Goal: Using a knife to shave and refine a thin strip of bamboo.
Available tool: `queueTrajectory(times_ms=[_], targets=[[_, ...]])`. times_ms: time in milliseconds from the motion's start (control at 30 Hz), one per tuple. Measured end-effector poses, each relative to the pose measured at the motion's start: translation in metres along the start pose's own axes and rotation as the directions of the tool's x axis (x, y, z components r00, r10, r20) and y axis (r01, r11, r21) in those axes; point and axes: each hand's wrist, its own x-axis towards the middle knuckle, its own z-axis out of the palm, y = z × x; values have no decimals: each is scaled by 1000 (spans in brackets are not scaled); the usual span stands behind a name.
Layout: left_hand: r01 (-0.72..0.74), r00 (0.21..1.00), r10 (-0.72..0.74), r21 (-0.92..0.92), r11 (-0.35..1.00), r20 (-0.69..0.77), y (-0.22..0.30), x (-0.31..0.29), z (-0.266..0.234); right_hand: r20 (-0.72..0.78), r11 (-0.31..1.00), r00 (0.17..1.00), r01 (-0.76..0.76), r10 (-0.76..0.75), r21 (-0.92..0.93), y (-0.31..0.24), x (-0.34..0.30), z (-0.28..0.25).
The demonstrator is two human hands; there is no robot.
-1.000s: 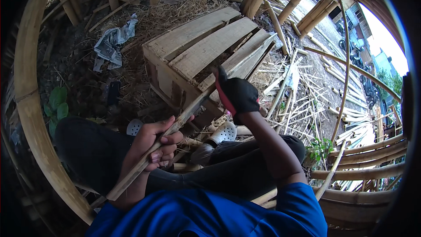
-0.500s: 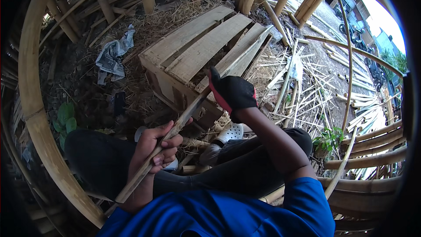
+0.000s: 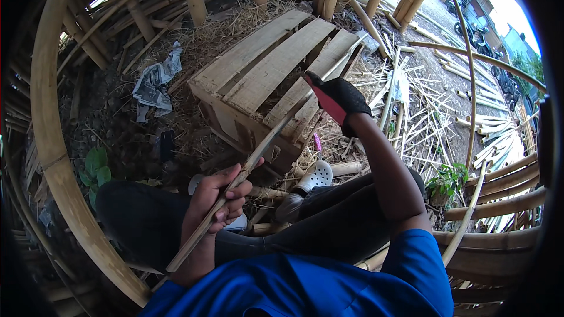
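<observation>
"Where was the strip (image 3: 272, 136)?"

"Aslant in front of the person: low end by the left forearm, then through the left hand (image 3: 207, 198), then up over the crate (image 3: 282, 61). Whether it touched the slats, I couldn't tell."

"And the fingers?"

"On the left, bare ones curled round the strip, with the thumb pressed along it. On the right, the gloved right hand (image 3: 343, 101) was at the upper stretch, one digit reaching out past the strip. The others were hidden, so I couldn't say whether they pinched it."

"How would it have handled?"

"Light, I judged, and stiff with a little spring; dry-looking, so hardly slippery. Its thin edges might have splintered. The left hand's place, on the lower half, seemed a sound hold; the upper part asked for the gloved palm."

"What about edges and room?"

"Leftmost, the pole (image 3: 51, 135) bowed down as a border. Next, the bent knee (image 3: 132, 214) crowded the low end. Between pole and crate, past the paper (image 3: 155, 85), there seemed room to swing. The crate's near edge lay close under the strip. Right of the glove there was space above the scattered sticks (image 3: 423, 120), then a rail (image 3: 505, 206)."
</observation>
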Motion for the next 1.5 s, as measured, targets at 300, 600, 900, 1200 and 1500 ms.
queueTrajectory(times_ms=[300,600,900,1200,1500], targets=[[18,1000,-18,32,999,-9,-1,5,0,-39,974,991,136,-131,182,42,19,10],[52,998,-53,70,996,15,-1,8,0,-211,964,942,247,-262,-96,72,46,25],[47,999,-48,107,993,5,0,5,-1,-50,999,998,-20,21,36,27,15,11],[29,999,-23,171,985,-37,-3,9,0,70,976,990,109,-125,190,21,10,37],[72,994,-69,38,997,-82,-4,12,-5,111,999,994,21,-24,26,-20,-32,32]])
